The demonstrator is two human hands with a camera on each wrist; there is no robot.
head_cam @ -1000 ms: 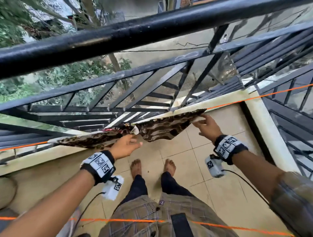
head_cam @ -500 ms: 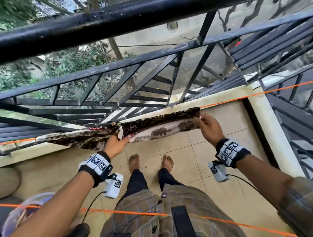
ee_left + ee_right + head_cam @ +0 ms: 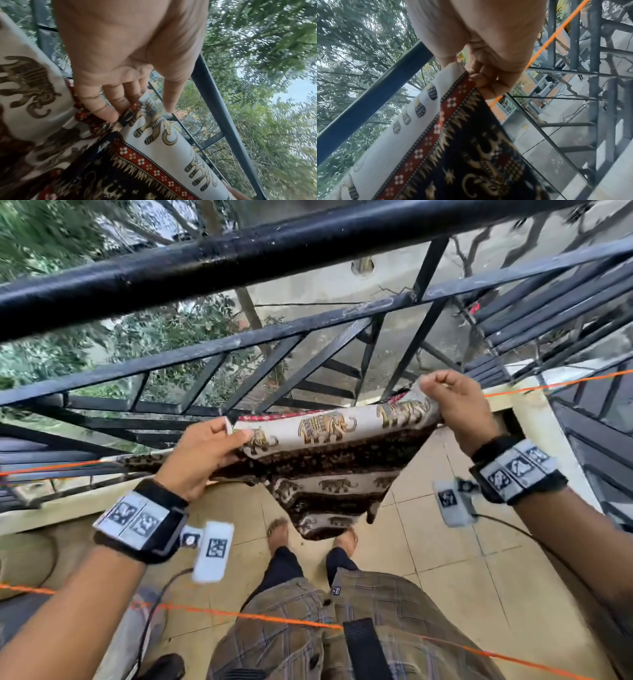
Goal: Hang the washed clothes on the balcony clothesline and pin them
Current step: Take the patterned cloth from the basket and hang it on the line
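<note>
On the balcony, I am gripping the elephant-print cloth [image 3: 329,460] with my left hand [image 3: 202,453] and right hand [image 3: 459,409], spreading it over the orange clothesline [image 3: 555,385]; pinning is evidently still ahead.

We stand on the balcony floor [image 3: 445,570] facing the railing [image 3: 308,333], our feet below the cloth [image 3: 329,460]. The cloth hangs between our hands: left hand [image 3: 202,453] at its left end, right hand [image 3: 459,405] at its right end, higher up. The clothesline [image 3: 555,385] runs left to right along the balcony's outer edge, just inside the railing. A second line [image 3: 274,619] crosses behind us, near our waist.
</note>
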